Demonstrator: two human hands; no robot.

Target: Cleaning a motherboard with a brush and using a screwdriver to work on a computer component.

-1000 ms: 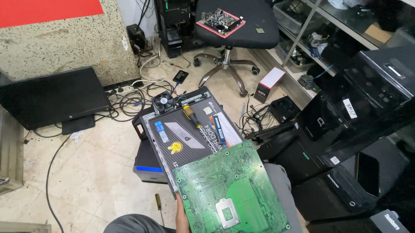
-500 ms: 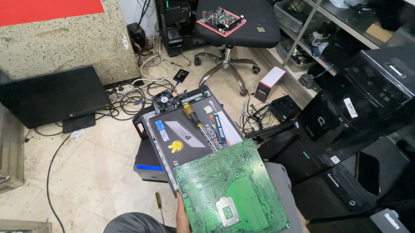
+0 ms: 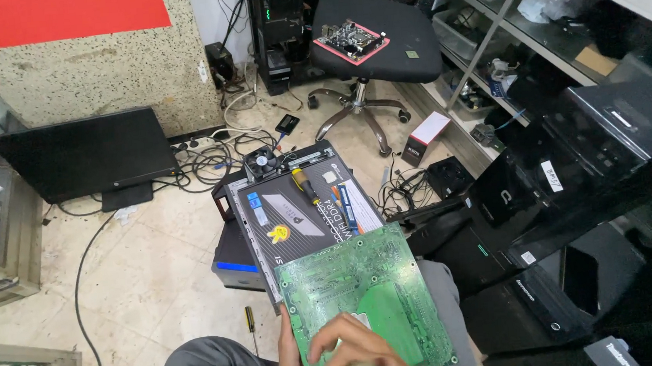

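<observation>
Hands (two) (image 3: 353, 349), one green circuit board (image 3: 364, 295)

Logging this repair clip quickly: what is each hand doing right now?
Left hand: grips the left edge of the green circuit board, holding it up.
Right hand: over the board, fingers curled around a small object; what it is cannot be told.

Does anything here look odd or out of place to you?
Yes. A bare circuit board on a pink sheet lies on the seat of an office chair, not a bench. A screwdriver lies loose on the floor tiles, and tangled cables sprawl beside a monitor standing on the floor.
</observation>
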